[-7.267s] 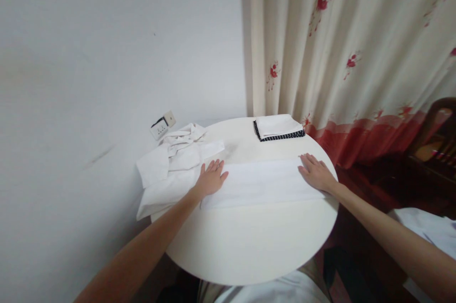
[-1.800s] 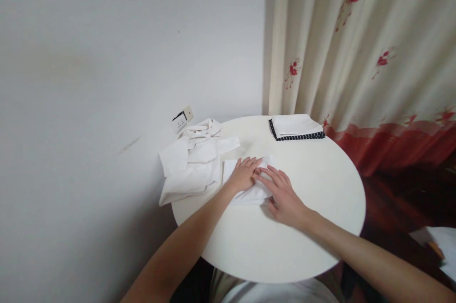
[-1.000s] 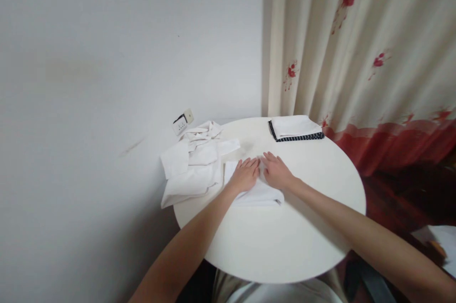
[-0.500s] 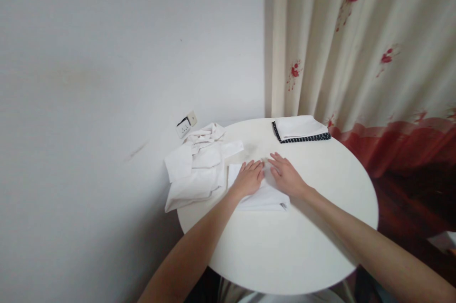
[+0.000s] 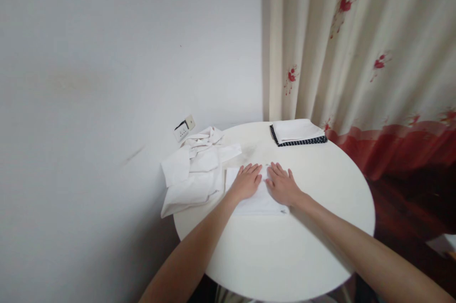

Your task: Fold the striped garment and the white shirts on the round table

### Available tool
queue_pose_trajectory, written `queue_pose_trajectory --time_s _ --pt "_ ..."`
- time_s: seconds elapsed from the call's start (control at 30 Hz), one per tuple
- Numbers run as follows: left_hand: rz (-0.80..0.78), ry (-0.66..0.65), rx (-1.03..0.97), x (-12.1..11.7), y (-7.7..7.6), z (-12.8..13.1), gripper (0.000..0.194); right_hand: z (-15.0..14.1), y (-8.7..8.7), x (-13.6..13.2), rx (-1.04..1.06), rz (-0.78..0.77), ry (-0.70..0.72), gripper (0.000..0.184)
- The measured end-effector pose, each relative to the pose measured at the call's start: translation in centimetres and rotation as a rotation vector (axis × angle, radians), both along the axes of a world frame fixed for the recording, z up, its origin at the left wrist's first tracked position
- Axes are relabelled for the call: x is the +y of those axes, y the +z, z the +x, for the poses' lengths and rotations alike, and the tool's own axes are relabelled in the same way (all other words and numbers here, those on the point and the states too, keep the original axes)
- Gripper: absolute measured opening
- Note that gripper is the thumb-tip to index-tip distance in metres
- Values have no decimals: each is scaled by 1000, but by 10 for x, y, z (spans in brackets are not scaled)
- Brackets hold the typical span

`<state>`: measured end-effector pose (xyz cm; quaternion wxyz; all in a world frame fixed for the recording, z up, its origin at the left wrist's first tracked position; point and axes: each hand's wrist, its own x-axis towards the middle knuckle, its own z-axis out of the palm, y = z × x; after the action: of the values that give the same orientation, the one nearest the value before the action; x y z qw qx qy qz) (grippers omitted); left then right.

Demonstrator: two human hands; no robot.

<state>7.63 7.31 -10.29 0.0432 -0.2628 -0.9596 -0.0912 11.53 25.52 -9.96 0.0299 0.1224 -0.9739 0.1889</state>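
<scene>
left of the left hand (image 5: pixel 247 182), a rumpled heap of white cloths (image 5: pixel 203 170) lies by the wall (image 5: pixel 124 56), its right edge just beside the piece being worked. the left hand itself rests palm down, fingers a little spread and gripping nothing, on a folded white cloth (image 5: pixel 261 204). that cloth lies on the round white bench (image 5: pixel 278 255), under and between both hands. the right hand (image 5: pixel 283 186) lies likewise flat at the cloth's right side, fingers fanned, nothing in its grasp. the step in hand looks like pressing a fold smooth; a corner nearer the body than the right hand looks slightly uneven. the next move probably calls for squaring that corner, then folding again or lifting the layers together without slipping. beyond the right hand, a second folded white cloth (image 5: pixel 297 130) sits on a black-and-white striped cloth (image 5: pixel 302 142), near the curtain (image 5: pixel 320 56).
</scene>
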Motion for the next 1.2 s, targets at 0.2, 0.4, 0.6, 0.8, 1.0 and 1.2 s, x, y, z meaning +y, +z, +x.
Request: queue_pose_trajectory --time_s 0.2,0.4,0.6,0.8,1.0,1.2 --pt "10 18 -17 -4 2 -4 51 -17 -2 14 22 -17 -137 54" --pt "-56 242 -62 -33 5 -23 51 -18 3 14 180 -102 -159 50" --pt "52 229 -72 -48 7 -32 45 -1 15 -3 108 -153 160 48" --pt "92 226 -13 -53 11 -35 31 1 15 -3 -69 -39 120 56" --pt "127 214 -10 -54 8 -37 27 -9 6 4 -70 -41 -18 60" --pt "204 194 -21 -71 17 -42 30 -29 -6 19 14 -175 -143 54"
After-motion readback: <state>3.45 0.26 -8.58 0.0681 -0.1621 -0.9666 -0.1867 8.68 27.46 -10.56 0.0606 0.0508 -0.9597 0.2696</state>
